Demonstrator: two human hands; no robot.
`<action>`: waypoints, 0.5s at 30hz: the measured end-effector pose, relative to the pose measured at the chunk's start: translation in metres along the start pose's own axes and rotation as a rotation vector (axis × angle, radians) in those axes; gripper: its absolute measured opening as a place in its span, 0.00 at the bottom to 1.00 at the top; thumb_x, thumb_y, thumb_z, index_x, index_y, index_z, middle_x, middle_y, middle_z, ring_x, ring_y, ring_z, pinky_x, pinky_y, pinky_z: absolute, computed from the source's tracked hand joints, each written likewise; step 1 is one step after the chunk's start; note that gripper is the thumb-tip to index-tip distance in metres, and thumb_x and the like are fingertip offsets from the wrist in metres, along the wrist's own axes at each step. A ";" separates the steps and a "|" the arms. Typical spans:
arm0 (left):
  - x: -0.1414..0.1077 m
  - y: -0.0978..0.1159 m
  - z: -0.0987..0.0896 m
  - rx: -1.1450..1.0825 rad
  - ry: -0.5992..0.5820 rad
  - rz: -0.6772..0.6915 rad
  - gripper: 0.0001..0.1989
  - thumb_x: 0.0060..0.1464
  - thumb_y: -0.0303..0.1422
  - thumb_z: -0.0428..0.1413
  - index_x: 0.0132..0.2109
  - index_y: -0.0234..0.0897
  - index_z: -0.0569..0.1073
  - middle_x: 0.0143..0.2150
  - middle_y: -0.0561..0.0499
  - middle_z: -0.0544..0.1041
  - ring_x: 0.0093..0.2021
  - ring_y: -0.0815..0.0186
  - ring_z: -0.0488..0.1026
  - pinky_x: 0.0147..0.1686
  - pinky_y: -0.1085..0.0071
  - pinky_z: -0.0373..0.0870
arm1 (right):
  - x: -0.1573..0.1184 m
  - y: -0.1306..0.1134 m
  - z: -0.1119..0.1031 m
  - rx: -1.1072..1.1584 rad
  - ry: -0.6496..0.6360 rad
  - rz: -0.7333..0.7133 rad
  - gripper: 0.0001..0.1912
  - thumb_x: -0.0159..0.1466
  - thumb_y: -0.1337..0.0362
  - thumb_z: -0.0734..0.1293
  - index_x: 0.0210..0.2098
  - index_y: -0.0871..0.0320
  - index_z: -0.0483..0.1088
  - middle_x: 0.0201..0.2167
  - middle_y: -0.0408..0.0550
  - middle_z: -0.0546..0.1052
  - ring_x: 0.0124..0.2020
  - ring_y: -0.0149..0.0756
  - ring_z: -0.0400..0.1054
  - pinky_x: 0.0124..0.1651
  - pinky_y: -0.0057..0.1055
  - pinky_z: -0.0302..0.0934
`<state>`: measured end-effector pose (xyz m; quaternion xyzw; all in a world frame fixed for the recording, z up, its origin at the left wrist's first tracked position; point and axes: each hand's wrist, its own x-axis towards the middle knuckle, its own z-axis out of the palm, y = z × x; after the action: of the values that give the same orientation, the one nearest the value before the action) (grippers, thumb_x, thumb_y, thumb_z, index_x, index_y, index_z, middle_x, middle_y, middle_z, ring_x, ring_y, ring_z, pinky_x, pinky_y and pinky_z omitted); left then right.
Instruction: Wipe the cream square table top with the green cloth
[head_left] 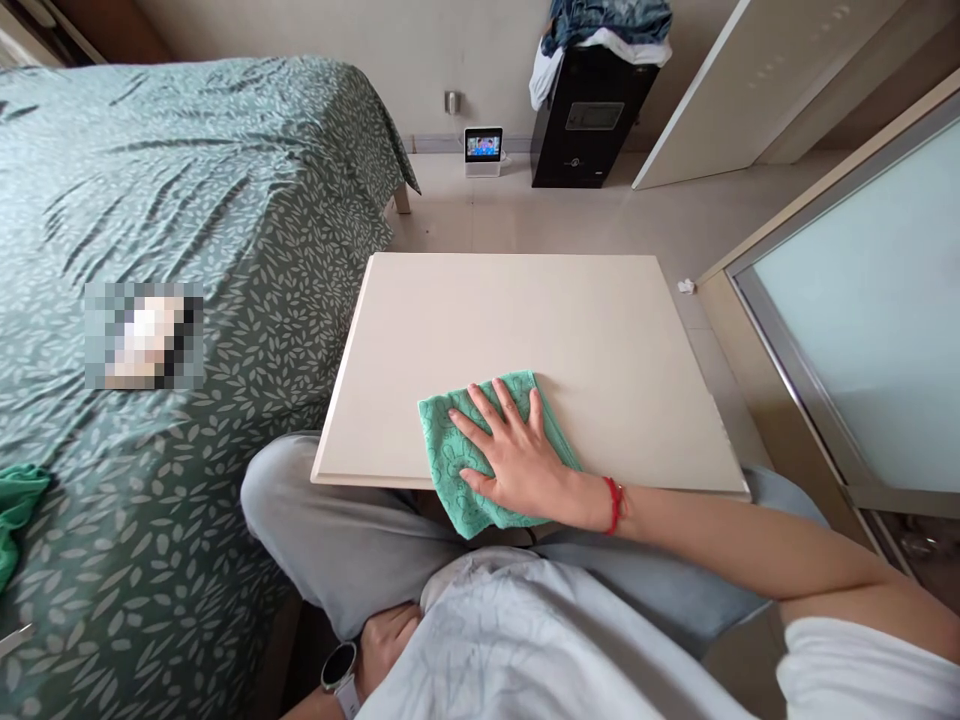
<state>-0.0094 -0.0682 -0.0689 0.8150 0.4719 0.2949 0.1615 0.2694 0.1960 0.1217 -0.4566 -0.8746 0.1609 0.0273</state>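
My right hand lies flat with fingers spread on a green cloth, pressing it against the tabletop. The cloth is folded, with a raised pattern, and its near corner hangs over the table's front edge. Under it stands a small cream table with a smooth, flat top. Down by my lap, my left hand rests against my thigh and shirt, away from the table. Its knuckles look bent, but the shirt hides the fingertips, so whether it is closed does not show.
To the left is a bed with a green leaf-print sheet; a blurred object and another green cloth lie on it. A small screen and a black cabinet topped with clothes stand by the wall. Glass-panelled furniture flanks the right.
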 end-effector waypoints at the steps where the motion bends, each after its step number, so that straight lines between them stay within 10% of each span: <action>1: -0.001 -0.001 0.001 0.000 0.002 0.003 0.15 0.73 0.24 0.48 0.35 0.42 0.60 0.27 0.57 0.68 0.23 0.69 0.68 0.26 0.67 0.60 | 0.005 0.002 -0.002 0.000 0.005 0.003 0.43 0.74 0.42 0.68 0.85 0.44 0.61 0.88 0.55 0.50 0.87 0.77 0.41 0.78 0.90 0.43; 11: 0.007 0.003 -0.003 -0.014 0.015 -0.009 0.15 0.74 0.24 0.47 0.35 0.43 0.61 0.27 0.57 0.70 0.21 0.69 0.67 0.24 0.69 0.61 | 0.185 0.087 -0.059 0.018 0.101 0.306 0.40 0.81 0.48 0.56 0.88 0.54 0.53 0.90 0.60 0.42 0.88 0.74 0.31 0.78 0.90 0.30; 15: 0.012 0.005 -0.005 -0.016 0.014 -0.005 0.15 0.74 0.22 0.47 0.36 0.43 0.61 0.27 0.57 0.70 0.22 0.69 0.67 0.25 0.69 0.61 | 0.219 0.111 -0.075 0.011 0.141 0.299 0.42 0.81 0.48 0.56 0.89 0.54 0.48 0.90 0.58 0.33 0.88 0.75 0.24 0.77 0.91 0.29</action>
<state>-0.0046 -0.0601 -0.0586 0.8103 0.4729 0.3041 0.1654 0.2447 0.4508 0.1366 -0.5917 -0.7919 0.1353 0.0668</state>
